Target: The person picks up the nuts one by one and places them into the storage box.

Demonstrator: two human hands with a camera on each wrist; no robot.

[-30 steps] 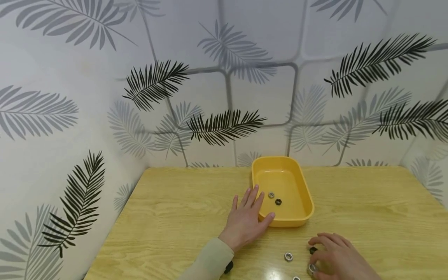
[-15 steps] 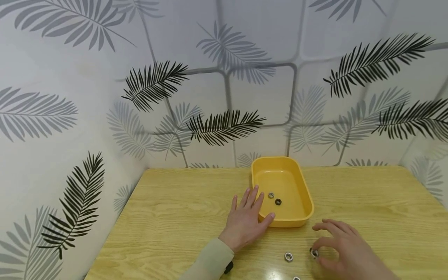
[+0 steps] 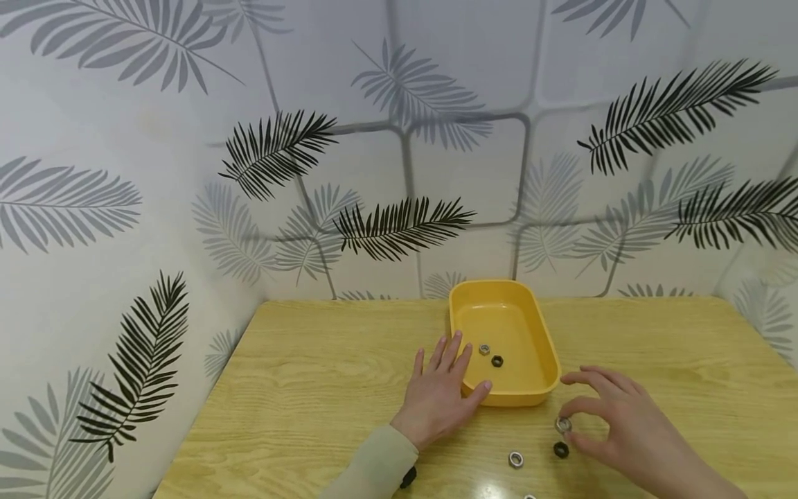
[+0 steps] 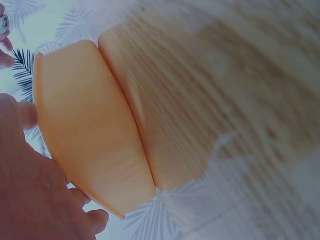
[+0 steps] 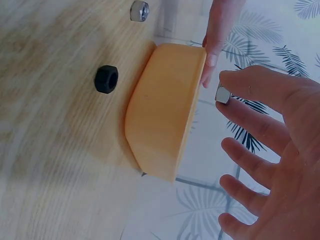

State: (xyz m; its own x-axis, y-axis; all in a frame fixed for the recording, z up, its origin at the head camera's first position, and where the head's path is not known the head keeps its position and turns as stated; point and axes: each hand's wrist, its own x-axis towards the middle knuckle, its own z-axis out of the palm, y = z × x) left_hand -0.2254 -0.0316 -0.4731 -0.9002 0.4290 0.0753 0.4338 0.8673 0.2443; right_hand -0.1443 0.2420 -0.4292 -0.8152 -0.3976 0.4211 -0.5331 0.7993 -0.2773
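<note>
Between thumb and index finger, my right hand [image 3: 630, 423] pinches a silver hex nut [image 3: 563, 424], raised above the table to the right of the yellow tray's near corner. The right wrist view shows the same silver nut [image 5: 223, 94] at the fingertips, the other fingers spread. My left hand [image 3: 436, 402] rests with straight fingers on the left rim of the yellow tray [image 3: 530, 398]. Inside the tray lie a silver nut [image 3: 484, 349] and a black nut [image 3: 497, 361]. On the table below the right hand sits a black nut [image 3: 561, 450].
Another silver nut [image 3: 515, 459] lies on the wooden table [image 3: 312, 388] in front of the tray. A dark piece [image 3: 408, 477] shows partly behind the left sleeve, and a silver nut [image 3: 529, 496] is cut off at the bottom edge. A leaf-patterned wall [image 3: 436, 166] stands behind.
My right hand has picked up the silver nut beside the black one and carried it up and away toward the tray. The left hand has stayed on the rim.
</note>
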